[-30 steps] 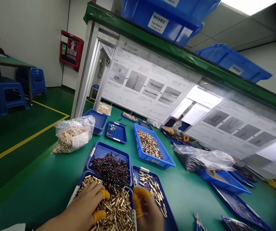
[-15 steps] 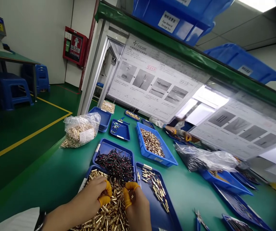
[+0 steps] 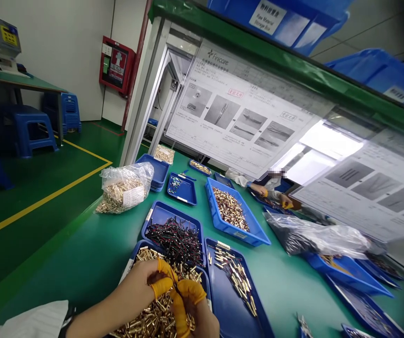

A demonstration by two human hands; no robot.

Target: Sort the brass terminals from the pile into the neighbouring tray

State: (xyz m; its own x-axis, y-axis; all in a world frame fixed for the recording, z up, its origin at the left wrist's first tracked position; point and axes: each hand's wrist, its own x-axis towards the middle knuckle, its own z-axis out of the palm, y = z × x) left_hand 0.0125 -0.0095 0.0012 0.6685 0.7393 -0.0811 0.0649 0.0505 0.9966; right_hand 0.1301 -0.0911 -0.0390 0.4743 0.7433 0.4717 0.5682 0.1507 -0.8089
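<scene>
Over a tray of loose brass-coloured tubes [image 3: 148,319], my left hand [image 3: 154,281] and my right hand [image 3: 194,303] meet fingertip to fingertip. Both wear orange finger covers, and the fingers are pinched closed. A thin dark wire [image 3: 175,284] shows at the left fingertips, where the two hands touch. Whatever the right fingers hold is hidden behind them. Just beyond the hands, a blue tray [image 3: 148,216] carries a heap of short black and red wires [image 3: 175,239]. To the right, another blue tray [image 3: 223,300] has tubes with wires [image 3: 239,279] lying in it.
A clear bag of tubes [image 3: 124,188] stands at the left table edge. Farther back are a blue bin [image 3: 258,237] of tubes and a small blue tray [image 3: 187,197]. Pliers [image 3: 303,326] lie at front right. Across the table, a co-worker's hands [image 3: 272,195] are busy under hanging instruction sheets [image 3: 237,108].
My hands were apart over the tubes; now they have come together at the fingertips, with a dark wire showing between them. The view has shifted slightly, moving the scene to the right.
</scene>
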